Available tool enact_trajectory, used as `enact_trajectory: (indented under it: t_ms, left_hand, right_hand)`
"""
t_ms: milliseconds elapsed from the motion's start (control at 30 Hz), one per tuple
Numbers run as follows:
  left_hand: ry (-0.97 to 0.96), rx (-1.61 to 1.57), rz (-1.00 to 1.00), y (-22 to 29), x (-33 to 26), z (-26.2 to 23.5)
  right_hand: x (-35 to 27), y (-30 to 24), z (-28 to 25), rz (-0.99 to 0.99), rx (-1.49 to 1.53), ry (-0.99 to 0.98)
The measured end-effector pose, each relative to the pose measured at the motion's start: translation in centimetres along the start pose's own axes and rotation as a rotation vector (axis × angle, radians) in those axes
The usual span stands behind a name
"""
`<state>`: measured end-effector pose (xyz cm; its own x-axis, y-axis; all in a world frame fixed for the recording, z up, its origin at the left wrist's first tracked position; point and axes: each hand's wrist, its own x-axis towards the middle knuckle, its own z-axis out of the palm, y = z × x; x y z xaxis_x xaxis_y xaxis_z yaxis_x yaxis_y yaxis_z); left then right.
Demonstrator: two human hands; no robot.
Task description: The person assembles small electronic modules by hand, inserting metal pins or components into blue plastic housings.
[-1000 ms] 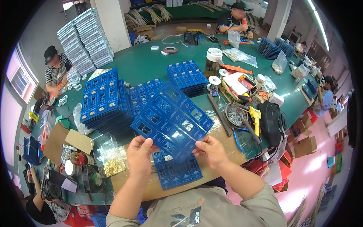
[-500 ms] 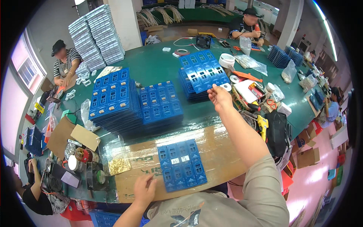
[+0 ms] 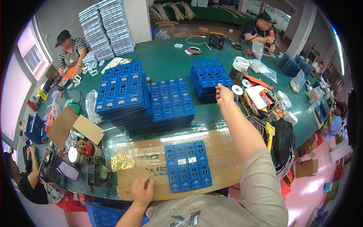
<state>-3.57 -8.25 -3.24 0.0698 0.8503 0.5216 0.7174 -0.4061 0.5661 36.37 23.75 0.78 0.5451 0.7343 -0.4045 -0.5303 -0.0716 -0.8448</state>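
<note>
My right hand [image 3: 225, 97] reaches to the right stack and pinches the near edge of its top blue circuit board panel [image 3: 211, 73]. That panel lies nearly level over the other boards. Close to my body, my left hand [image 3: 142, 190] rests on the brown cardboard mat [image 3: 223, 160], fingers loosely bent and apart, holding nothing. Right of it, another blue circuit board panel [image 3: 188, 166] with two small white labels lies flat on the mat. Two more stacks of blue panels, a tall one [image 3: 120, 85] and a lower one [image 3: 172, 100], stand at centre left, with small connectors along their boards.
A clear tray of gold-coloured small parts [image 3: 121, 162] lies left of the mat. At right are a lidded jar [image 3: 239, 68], tape rolls, a yellow glue gun [image 3: 269, 134] and a black bag [image 3: 283, 142]. Co-workers sit around the green table [image 3: 166, 56]; tall white stacks [image 3: 115, 28] stand behind.
The top panel at the right stack was tilted up and glinting; now it lies flatter, with my right hand at its near edge. The whole view has shifted slightly. My left hand stays on the mat.
</note>
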Motion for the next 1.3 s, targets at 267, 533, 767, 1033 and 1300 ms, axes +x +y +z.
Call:
enact_trajectory:
  t_ms: [267,533,767,1033,1300]
  left_hand:
    - [-0.004,-0.025,-0.046,-0.4,-0.4,0.0]
    - [0.006,-0.044,-0.051,-0.3,-0.2,0.0]
    - [-0.007,-0.061,-0.099,-0.3,-0.3,0.0]
    - [-0.007,-0.046,-0.101,-0.2,-0.2,0.0]
    - [0.028,-0.070,-0.139,-0.8,-0.8,-0.2]
  right_hand:
    - [0.1,0.4,-0.3,0.010,0.003,-0.013]
    - [-0.8,0.3,0.2,0.002,-0.025,0.039]
    - [-0.9,0.2,-0.1,0.029,-0.060,0.062]
    - [-0.9,0.5,-0.6,0.025,-0.092,0.059]
    - [-0.7,0.9,-0.4,0.030,-0.073,-0.051]
